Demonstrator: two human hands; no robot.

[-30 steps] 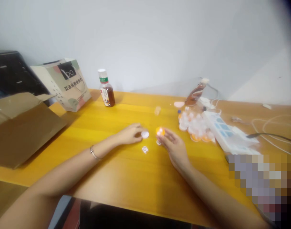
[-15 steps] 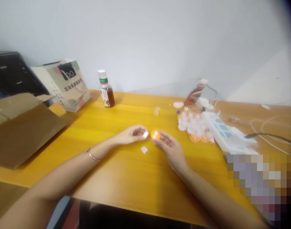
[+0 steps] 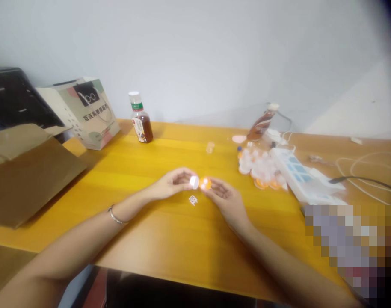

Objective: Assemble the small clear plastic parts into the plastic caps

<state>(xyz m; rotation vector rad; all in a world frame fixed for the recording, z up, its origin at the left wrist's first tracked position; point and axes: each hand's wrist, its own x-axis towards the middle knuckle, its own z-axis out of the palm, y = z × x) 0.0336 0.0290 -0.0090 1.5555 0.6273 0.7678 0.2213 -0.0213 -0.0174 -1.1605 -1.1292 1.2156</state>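
Note:
My left hand (image 3: 178, 183), a bangle on its wrist, pinches a small white cap-like piece (image 3: 194, 182). Opposite it, the fingers of my right hand (image 3: 226, 199) are closed on a small round orange piece (image 3: 205, 184) with a pale spot on its face. The two pieces are held side by side above the table, almost touching; whether they make contact I cannot tell. Just below them on the wood lies a small white openwork piece (image 3: 193, 200). Beyond the hands sits a small clear piece (image 3: 210, 147).
A heap of clear and orange pieces (image 3: 262, 167) lies right, beside a white-and-blue packet (image 3: 298, 171) and cables (image 3: 362, 179). Bottles stand at the back left (image 3: 140, 122) and back right (image 3: 262, 124). A cardboard box (image 3: 35, 179) and paper bag (image 3: 93, 117) occupy the left.
The white piece in my left hand and the orange piece in my right hand have come slightly closer together. The white piece has turned and shows more of itself.

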